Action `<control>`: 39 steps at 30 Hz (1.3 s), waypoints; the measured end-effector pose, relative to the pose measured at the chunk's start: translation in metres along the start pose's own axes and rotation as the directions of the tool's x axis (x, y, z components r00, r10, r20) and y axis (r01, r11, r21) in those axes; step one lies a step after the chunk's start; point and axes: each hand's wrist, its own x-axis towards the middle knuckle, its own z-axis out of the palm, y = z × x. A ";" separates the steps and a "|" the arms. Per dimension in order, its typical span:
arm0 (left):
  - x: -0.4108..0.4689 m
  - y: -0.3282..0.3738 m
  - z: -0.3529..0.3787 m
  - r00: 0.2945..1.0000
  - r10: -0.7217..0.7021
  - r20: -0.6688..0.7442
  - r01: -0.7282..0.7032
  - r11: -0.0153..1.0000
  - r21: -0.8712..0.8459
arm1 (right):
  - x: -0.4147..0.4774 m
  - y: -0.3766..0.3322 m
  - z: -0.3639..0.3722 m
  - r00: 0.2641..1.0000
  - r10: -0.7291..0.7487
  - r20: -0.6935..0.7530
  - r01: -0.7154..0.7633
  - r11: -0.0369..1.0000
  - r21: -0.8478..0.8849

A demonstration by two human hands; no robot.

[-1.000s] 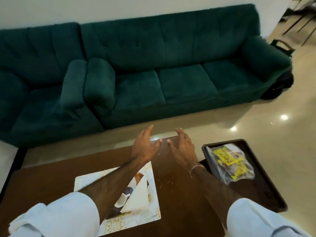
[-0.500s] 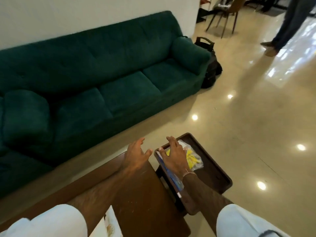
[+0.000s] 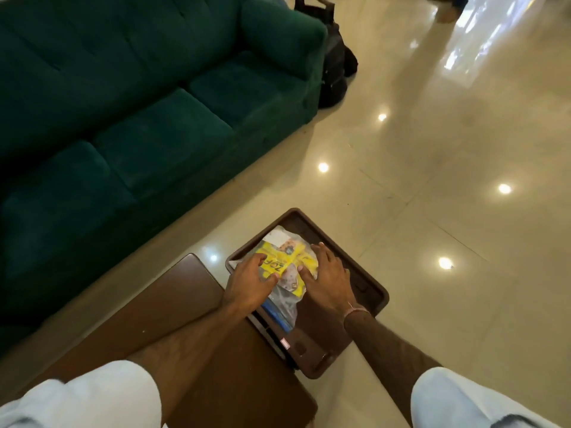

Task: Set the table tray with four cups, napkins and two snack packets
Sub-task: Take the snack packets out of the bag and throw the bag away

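Half a second ago only your right hand lay on the packet while your left hand hovered over the surface; now both hands are on the packet, and your view has tipped further down toward the tray. The packet lies in the far half of the tray, which sits just beside the surface's end, above the floor. Your left grip presses on the packet's near left part, fingers spread flat and not clenched; your right grip rests on its right edge, likewise spread, with nothing clasped. The packet shows between the two hands. It is clear plastic with a yellow label; the letters "ZOF" can be read there upside down, and the smaller print is too blurred to read.
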 end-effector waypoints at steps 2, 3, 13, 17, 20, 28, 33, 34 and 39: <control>0.012 -0.006 0.019 0.999 0.020 0.036 -0.021 0.999 0.040 | 0.006 0.019 0.010 1.000 0.022 0.002 -0.022 1.000 -0.004; 0.016 -0.009 0.025 0.998 0.029 0.055 -0.032 0.997 0.063 | 0.008 0.026 0.015 0.999 0.035 0.007 -0.035 0.999 -0.006; 0.058 -0.054 0.075 0.965 0.078 0.252 -0.196 0.852 0.485 | 0.022 0.094 0.061 0.991 0.127 0.043 -0.127 0.992 -0.009; 0.072 -0.072 0.085 0.928 0.169 0.331 -0.358 0.643 0.677 | 0.027 0.111 0.076 0.988 0.146 0.049 -0.146 0.989 -0.016; 0.082 -0.087 0.080 0.889 0.293 0.352 -0.456 0.489 0.744 | 0.029 0.117 0.084 0.987 0.151 0.057 -0.151 0.989 -0.003; 0.102 -0.074 0.068 0.805 0.473 0.359 -0.578 0.482 0.659 | 0.020 0.113 0.089 0.979 0.017 -0.205 -0.007 0.999 0.048; 0.094 -0.019 0.094 0.941 0.302 0.152 -0.335 0.893 0.299 | 0.006 0.102 0.087 0.885 -0.021 -0.466 0.027 1.000 0.006; 0.093 -0.014 0.098 0.947 0.289 0.142 -0.318 0.907 0.277 | 0.005 0.102 0.086 0.874 -0.022 -0.485 0.026 1.000 0.002; 0.086 -0.012 0.101 0.928 0.309 0.210 -0.340 0.931 0.133 | 0.010 0.118 0.073 0.914 -0.004 -0.405 0.016 1.000 0.024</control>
